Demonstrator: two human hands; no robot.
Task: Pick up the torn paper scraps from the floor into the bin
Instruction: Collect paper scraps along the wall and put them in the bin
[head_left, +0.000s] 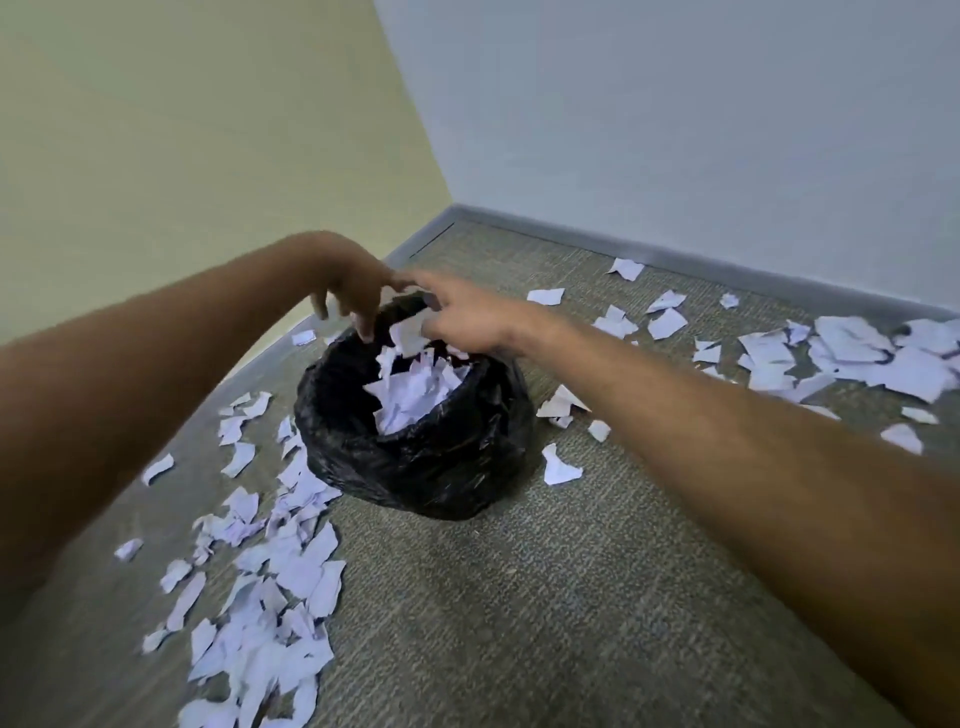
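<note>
A bin lined with a black plastic bag (431, 467) stands on the carpet near the room's corner, with white torn paper scraps (410, 395) piled inside. Both hands hover over its far rim. My left hand (353, 291) hangs with fingers pointing down and spread, holding nothing. My right hand (462, 317) reaches in from the right with fingers loose, and a scrap (408, 335) is in the air just below it, apart from the fingers. More scraps lie on the floor to the left (275, 587) and to the far right (852, 358).
Grey-green carpet (545, 597) covers the floor. A yellow wall (182, 130) stands at the left and a pale grey wall (675, 104) at the back, with a grey baseboard (675, 254). A few single scraps (558, 465) lie right of the bin.
</note>
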